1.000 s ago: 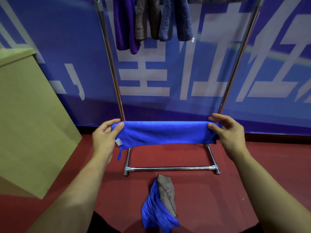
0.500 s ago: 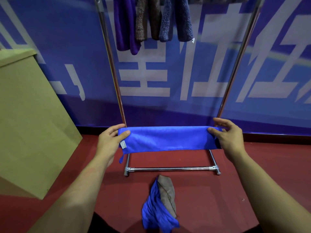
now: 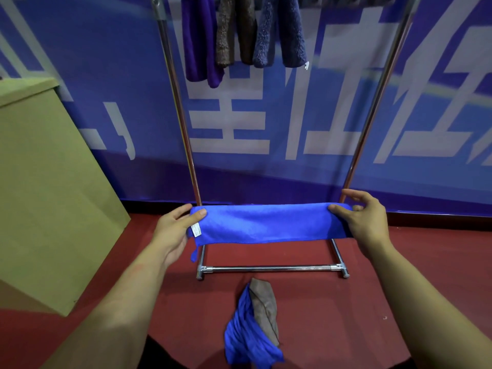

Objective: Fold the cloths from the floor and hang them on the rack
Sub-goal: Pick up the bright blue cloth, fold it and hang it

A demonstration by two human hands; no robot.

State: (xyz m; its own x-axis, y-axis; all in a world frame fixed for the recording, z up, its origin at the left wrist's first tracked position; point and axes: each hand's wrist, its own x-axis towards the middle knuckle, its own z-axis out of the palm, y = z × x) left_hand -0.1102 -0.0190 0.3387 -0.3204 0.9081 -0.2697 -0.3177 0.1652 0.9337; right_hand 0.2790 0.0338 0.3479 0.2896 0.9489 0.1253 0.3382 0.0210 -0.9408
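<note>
Two hands are holding the folded blue cloth [image 3: 266, 225] taut, low in front of the rack [image 3: 269, 268]: left hand [image 3: 173, 230] and right hand [image 3: 364, 222], fingers [image 3: 339, 210] pinching the ends. Keeping edges aligned and tension even is looking key before lifting. Hung cloths [image 3: 245, 35] are crowding the rail's left; two more cloths [image 3: 253, 331] are waiting on the floor [image 3: 399, 275]; cardboard box [image 3: 48, 195] is sitting left.

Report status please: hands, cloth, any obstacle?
Left hand and right hand pinch blue cloth ends, folded strip taut. Two cloths wait on floor. Nothing blocks rack.
</note>
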